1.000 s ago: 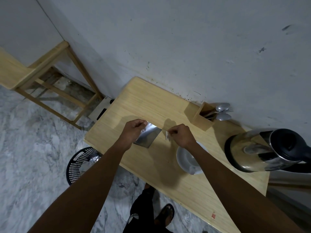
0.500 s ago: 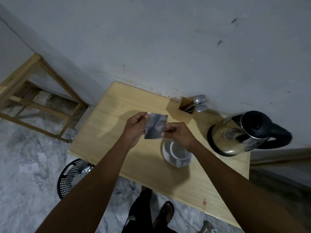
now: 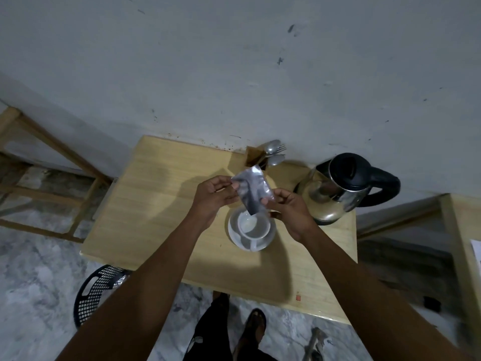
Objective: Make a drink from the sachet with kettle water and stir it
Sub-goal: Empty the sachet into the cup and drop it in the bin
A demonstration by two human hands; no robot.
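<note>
A silver foil sachet (image 3: 252, 190) is tipped with its lower corner over a white cup (image 3: 253, 225) that stands on a white saucer (image 3: 234, 231). Pale powder lies in the cup. My left hand (image 3: 212, 198) pinches the sachet's upper left edge and my right hand (image 3: 290, 208) pinches its lower right edge. A steel kettle (image 3: 335, 191) with a black lid and handle stands to the right of the cup. Spoons and a fork (image 3: 273, 149) stick out of a wooden holder behind the sachet.
The wooden table (image 3: 156, 204) stands against a grey wall. A black mesh basket (image 3: 96, 290) sits on the marble floor at the table's front left corner. A wooden frame (image 3: 52, 157) is at the left, another wooden table (image 3: 466, 243) at the right. My feet show below the table edge.
Both hands have carried the sachet to the right and tilted it over the cup. One second ago the hands were apart, the right pulling a torn strip away.
</note>
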